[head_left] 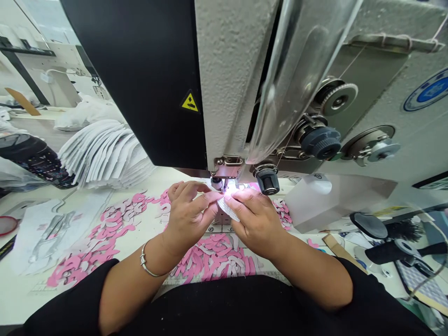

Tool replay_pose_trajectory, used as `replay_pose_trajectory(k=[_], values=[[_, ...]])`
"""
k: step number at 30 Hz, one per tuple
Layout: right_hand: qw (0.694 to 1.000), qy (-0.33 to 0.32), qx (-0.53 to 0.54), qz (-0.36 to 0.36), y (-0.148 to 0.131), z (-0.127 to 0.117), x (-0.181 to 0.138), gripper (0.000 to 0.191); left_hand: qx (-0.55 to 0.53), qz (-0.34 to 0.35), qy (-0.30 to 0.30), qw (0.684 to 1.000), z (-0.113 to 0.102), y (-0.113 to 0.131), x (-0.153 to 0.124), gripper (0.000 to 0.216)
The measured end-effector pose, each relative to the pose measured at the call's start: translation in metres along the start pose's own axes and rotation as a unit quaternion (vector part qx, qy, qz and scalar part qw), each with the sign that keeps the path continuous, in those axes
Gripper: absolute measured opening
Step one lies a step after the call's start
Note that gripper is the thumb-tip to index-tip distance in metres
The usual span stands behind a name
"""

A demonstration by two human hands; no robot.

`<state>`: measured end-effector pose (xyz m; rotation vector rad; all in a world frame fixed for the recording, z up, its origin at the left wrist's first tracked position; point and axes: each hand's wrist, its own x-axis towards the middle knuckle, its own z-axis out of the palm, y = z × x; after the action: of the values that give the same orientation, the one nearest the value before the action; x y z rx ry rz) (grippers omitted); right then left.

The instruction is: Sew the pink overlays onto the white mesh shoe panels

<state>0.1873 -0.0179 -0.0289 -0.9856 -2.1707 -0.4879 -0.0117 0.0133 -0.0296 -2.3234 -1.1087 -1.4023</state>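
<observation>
Both hands meet under the lit needle area of a sewing machine [227,168]. Between them is a small white mesh fabric piece [229,210], its upper end close to the presser foot. My left hand [192,205] pinches the piece's left edge between thumb and forefinger. On the other side, my right hand [256,218] grips the same piece with its fingertips. The needle tip is lost in the bright lamp glare. Below the hands lies a heap of pink and white curved fabric cutouts [213,256].
More pink cutouts [108,228] spread across the table at left. A fanned stack of white pieces [105,154] stands behind them. At right are a translucent guard [343,200], a black-handled tool [392,252] and a brush [406,229]. The machine head overhangs the hands.
</observation>
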Motion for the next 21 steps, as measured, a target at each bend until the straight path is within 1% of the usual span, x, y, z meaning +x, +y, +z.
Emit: replay_pose_trajectory(k=[4,12,17,21], values=[[1.0,0.01,-0.02,0.0,-0.006,0.0,0.001,0.034,-0.012,-0.003,0.002,1.0,0.002,-0.002,-0.001,0.016],[0.999,-0.011,-0.048,0.006,-0.011,0.003,-0.003,0.046,-0.015,-0.009,0.006,1.0,0.006,-0.005,-0.005,0.016],[0.999,-0.016,-0.041,0.007,-0.011,0.005,-0.003,0.046,-0.019,-0.009,0.0,1.0,0.007,-0.006,-0.009,0.017],[0.999,0.0,-0.037,0.006,-0.01,0.005,-0.002,0.044,-0.025,-0.023,-0.007,0.999,0.007,-0.006,-0.011,0.017]])
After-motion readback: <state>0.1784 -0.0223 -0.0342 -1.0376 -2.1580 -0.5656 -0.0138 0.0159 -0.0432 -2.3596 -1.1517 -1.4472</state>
